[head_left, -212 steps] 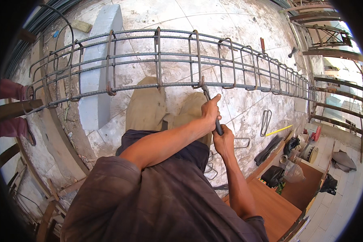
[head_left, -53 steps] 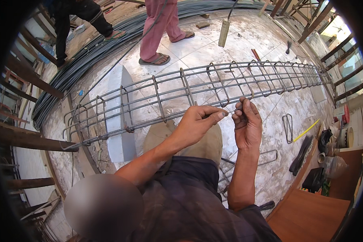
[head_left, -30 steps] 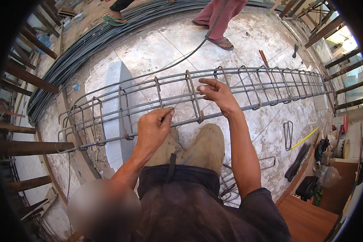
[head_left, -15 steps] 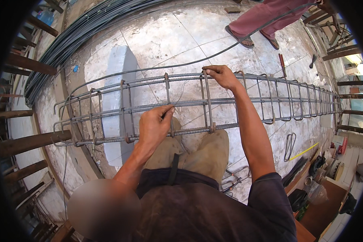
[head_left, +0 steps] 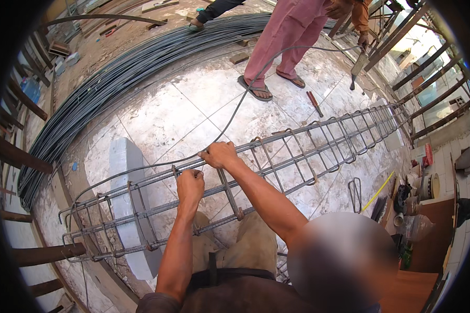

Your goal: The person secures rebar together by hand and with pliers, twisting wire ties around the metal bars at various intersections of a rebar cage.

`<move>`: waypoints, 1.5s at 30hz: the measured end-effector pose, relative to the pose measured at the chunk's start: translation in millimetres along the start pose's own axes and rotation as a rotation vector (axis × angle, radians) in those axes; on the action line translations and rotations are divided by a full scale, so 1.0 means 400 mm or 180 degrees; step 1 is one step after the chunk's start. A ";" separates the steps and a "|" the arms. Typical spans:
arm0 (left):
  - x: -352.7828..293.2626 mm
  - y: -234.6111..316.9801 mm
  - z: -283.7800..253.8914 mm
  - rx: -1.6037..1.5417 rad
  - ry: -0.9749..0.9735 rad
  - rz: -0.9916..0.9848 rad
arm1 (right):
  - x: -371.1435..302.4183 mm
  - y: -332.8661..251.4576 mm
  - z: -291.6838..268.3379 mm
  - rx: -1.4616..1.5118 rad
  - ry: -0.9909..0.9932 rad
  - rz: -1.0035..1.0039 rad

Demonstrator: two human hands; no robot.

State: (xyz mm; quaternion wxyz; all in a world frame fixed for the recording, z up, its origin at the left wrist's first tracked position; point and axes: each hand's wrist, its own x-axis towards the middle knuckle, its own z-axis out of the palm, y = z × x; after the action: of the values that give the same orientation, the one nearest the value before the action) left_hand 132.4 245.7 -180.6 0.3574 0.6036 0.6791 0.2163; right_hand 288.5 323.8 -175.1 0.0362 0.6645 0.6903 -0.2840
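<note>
A long rebar cage (head_left: 318, 151) runs from lower left to far right, its bars crossed by several square stirrups. Near its left part, my left hand (head_left: 190, 186) is closed at the upper bars, close to a stirrup; anything within its curled fingers is hidden. Just right of it and a little farther off, my right hand (head_left: 219, 155) has its fingers pinched together at the far top bar, above a pair of stirrups (head_left: 228, 192). What that pinch holds is too small to tell. A loose thin rod (head_left: 146, 166) curves past my right fingertips.
A white block (head_left: 125, 161) lies under the cage's left end. Behind lies a bundle of steel rods (head_left: 115, 68). A person in pink trousers (head_left: 284, 41) stands beyond the cage, near red-handled pliers (head_left: 315, 103). Another person's dark sleeve (head_left: 219, 9) reaches over the bundle.
The view has swung, so the cage now slants and more of the co-workers shows. My right hand has come in close to my left, which has shifted from the middle bars to the upper ones.
</note>
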 end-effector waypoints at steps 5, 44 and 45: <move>0.016 0.042 0.048 -0.0132 0.0293 0.0096 | 0.121 -0.006 0.010 0.0672 -0.0558 0.0614; 0.107 0.020 0.129 -0.1470 -0.0188 -0.0601 | -0.116 0.200 0.054 0.2254 0.1352 -0.0952; 0.113 0.010 0.124 -0.1384 -0.0142 -0.0586 | -0.111 0.194 0.061 0.2274 0.1346 -0.0973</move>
State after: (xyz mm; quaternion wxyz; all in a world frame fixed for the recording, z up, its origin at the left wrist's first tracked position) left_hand 171.2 283.7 -220.2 0.5121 0.4527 0.6606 0.3105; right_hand 358.5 269.8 -203.3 -0.3802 0.5691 0.6313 -0.3647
